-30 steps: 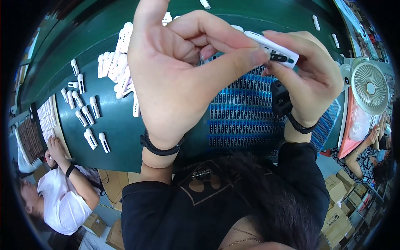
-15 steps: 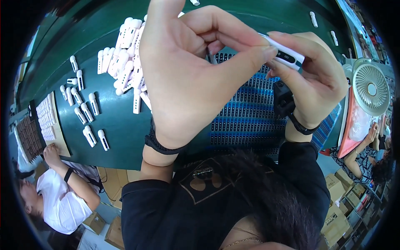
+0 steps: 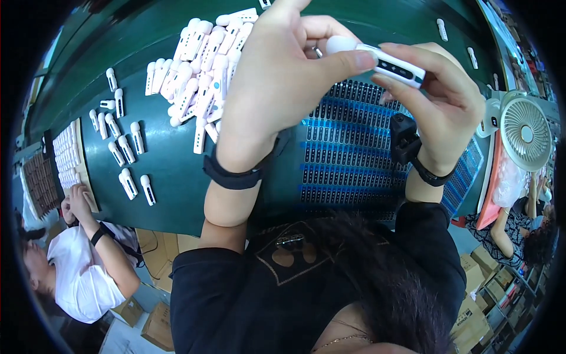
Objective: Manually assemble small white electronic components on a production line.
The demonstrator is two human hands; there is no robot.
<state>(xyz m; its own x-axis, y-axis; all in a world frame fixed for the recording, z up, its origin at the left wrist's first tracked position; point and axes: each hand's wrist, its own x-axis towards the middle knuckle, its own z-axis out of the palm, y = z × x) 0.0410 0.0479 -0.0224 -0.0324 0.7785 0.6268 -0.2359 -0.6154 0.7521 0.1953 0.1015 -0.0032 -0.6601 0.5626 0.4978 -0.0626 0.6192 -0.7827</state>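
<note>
Both my hands are raised over the table, holding one small white wand-shaped device (image 3: 400, 69) with a rounded head and a black button panel. My left hand (image 3: 277, 82) is closed at its head end, the thumb lying on the body by the panel. At the other end, my right hand (image 3: 445, 100) pinches the body between finger and thumb. The device tilts down toward the right. Below my hands lie rows of black button-panel strips (image 3: 354, 154) on blue backing. Left of my left hand is a heap of similar white devices (image 3: 200, 44), partly hidden by that hand.
Several loose white devices (image 3: 137, 138) lie on the green table (image 3: 177, 206) at left. Beyond them is a board of white pieces (image 3: 68, 153), beside a person in white (image 3: 88, 277). At right stand a fan (image 3: 526, 127) and a pink tray (image 3: 490, 203). A black wrist-mounted gadget (image 3: 404, 138) is on my right arm.
My left thumb has slid back toward the device's head, and the rounded head and more of the panel now show. My left wrist has turned. The person at left has brought both hands together.
</note>
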